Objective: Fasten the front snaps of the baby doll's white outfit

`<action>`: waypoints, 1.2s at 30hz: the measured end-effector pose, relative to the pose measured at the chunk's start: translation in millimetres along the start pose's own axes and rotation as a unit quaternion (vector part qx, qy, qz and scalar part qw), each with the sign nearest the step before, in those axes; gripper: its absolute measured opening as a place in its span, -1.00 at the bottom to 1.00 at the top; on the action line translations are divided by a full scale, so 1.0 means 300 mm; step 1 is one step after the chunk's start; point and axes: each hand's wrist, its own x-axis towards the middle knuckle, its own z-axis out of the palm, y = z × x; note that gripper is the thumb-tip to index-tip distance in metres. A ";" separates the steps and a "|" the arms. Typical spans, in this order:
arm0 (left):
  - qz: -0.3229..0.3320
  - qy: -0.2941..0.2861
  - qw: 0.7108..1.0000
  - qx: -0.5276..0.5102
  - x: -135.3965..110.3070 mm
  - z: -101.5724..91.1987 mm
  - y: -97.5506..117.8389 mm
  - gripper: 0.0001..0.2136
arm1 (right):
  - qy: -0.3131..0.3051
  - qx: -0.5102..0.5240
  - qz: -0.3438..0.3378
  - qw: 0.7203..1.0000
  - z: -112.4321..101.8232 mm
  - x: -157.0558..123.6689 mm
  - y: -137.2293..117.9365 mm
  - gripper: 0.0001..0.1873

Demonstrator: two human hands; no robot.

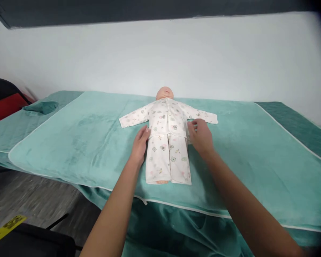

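A baby doll lies on its back on the bed, its head toward the wall and its arms spread sideways. It wears a white long-sleeved baby shirt with small printed figures, closed down the front, and matching trousers. A bit of one foot shows below a trouser leg. My left hand rests against the shirt's left side near the hem, fingers extended. At the opposite side, my right hand has its fingers curled in at the shirt's edge; its fingertips are partly hidden.
A light green cover with white piping spreads over the bed, with a round opening at its left end. Behind runs a white wall. A chair with red fabric stands at left; a black object with a yellow label sits lower left.
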 end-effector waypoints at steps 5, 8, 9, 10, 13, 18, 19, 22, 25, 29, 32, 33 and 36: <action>0.033 -0.031 0.997 0.069 0.015 0.055 0.033 -0.49 | -0.112 -0.001 -0.027 0.993 0.095 0.047 0.034 -0.72; 0.031 -0.030 0.998 0.048 0.036 0.068 0.031 -0.47 | -0.147 0.037 -0.040 0.988 0.084 0.028 0.038 -0.72; 0.032 -0.033 0.998 0.040 0.050 0.072 0.030 -0.47 | -0.153 0.065 -0.035 0.985 0.078 0.025 0.037 -0.72; 0.034 -0.036 0.998 0.034 0.067 0.076 0.029 -0.47 | -0.156 0.101 -0.024 0.982 0.072 0.023 0.035 -0.73; 0.036 -0.038 0.998 0.020 0.119 0.089 0.028 -0.46 | -0.157 0.219 0.019 0.963 0.067 0.025 0.031 -0.74; 0.034 -0.015 0.999 0.019 0.148 0.097 0.018 -0.47 | -0.126 0.246 0.048 0.960 0.068 0.030 0.035 -0.68; 0.035 -0.008 0.999 0.018 0.143 0.096 0.014 -0.48 | -0.116 0.238 0.048 0.963 0.067 0.029 0.036 -0.66; 0.042 0.030 0.998 0.038 0.120 0.086 0.001 -0.54 | -0.094 0.195 0.054 0.975 0.062 0.024 0.034 -0.59; 0.070 0.066 0.992 0.080 0.082 0.061 -0.016 -0.64 | -0.095 0.147 0.060 0.983 0.054 0.015 0.032 -0.57; 0.063 0.088 0.990 0.094 -0.035 -0.022 -0.050 -0.71 | -0.080 0.155 0.083 0.981 0.032 -0.009 0.037 -0.62; 0.063 0.151 0.982 0.089 -0.213 -0.143 -0.098 -0.72 | -0.064 0.157 0.097 0.981 0.008 -0.055 0.049 -0.61; 0.076 0.161 0.978 0.107 -0.289 -0.197 -0.121 -0.72 | -0.062 0.159 0.097 0.981 -0.002 -0.079 0.054 -0.60; 0.177 0.169 0.913 0.327 -0.536 -0.396 -0.195 -0.76 | -0.058 0.189 0.098 0.975 -0.040 -0.184 0.072 -0.61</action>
